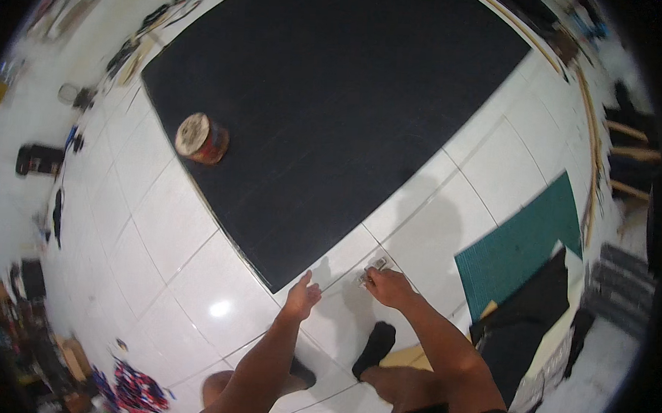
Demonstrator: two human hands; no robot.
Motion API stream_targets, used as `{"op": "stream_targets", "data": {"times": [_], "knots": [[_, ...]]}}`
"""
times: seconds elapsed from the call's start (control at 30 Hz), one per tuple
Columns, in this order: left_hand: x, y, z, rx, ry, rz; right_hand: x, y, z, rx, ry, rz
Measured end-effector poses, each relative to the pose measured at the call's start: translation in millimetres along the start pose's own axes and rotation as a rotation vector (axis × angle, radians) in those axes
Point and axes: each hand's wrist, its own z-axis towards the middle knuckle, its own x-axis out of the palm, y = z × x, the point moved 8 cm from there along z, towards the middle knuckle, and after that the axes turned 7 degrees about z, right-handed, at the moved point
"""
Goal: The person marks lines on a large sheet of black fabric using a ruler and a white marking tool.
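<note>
Spread across the tiled floor [175, 229], a large mat [335, 111], with a round tin [201, 138] on its left edge, both hands [302, 297] and a small metal object [372, 269] just before its near corner, a cutting mat [521, 241] to its right.

A big black sheet [335, 111] lies spread across the white tiled floor [160, 221]. On its left edge sits a red tin [201, 138] with a pale lid. Off to the right, a green cutting mat [521, 248], touching a black cloth [522, 318]. Lower left, a patterned red and blue fabric [137, 388].
</note>
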Motion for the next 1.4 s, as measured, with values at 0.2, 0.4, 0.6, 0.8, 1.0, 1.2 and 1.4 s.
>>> {"op": "stream_targets", "data": {"times": [0.2, 0.4, 0.6, 0.8, 1.0, 1.2, 1.4], "knots": [[-25.1, 11.6, 99.4, 0.29, -0.143, -0.622, 39.6, -23.2, 54.2, -0.251, -0.037, 0.058], [-17.3, 21.1, 110.0, 0.266, 0.007, -0.828, 57.4, -44.1, 67.1, -0.395, -0.222, -0.166], [-13.3, 10.3, 83.8, 0.186, -0.14, -0.841, 73.1, -52.5, 81.9, -0.483, -0.21, -0.216], [-3.5, -10.1, 84.6, 0.323, -0.007, -0.91, 85.4, -29.4, 98.6, -0.517, -0.068, -0.338], [-7.1, 0.2, 98.6, 0.281, -0.014, -0.914, 78.9, -1.6, 104.3, -0.513, 0.104, -0.449], [-9.3, 0.2, 94.5, 0.267, -0.075, -0.833, 39.1, 51.2, 118.1, -0.612, -0.105, -0.347], [-16.9, 2.4, 97.1, 0.335, -0.13, -0.82, 24.9, 64.1, 133.9, -0.7, -0.167, -0.265]]}}
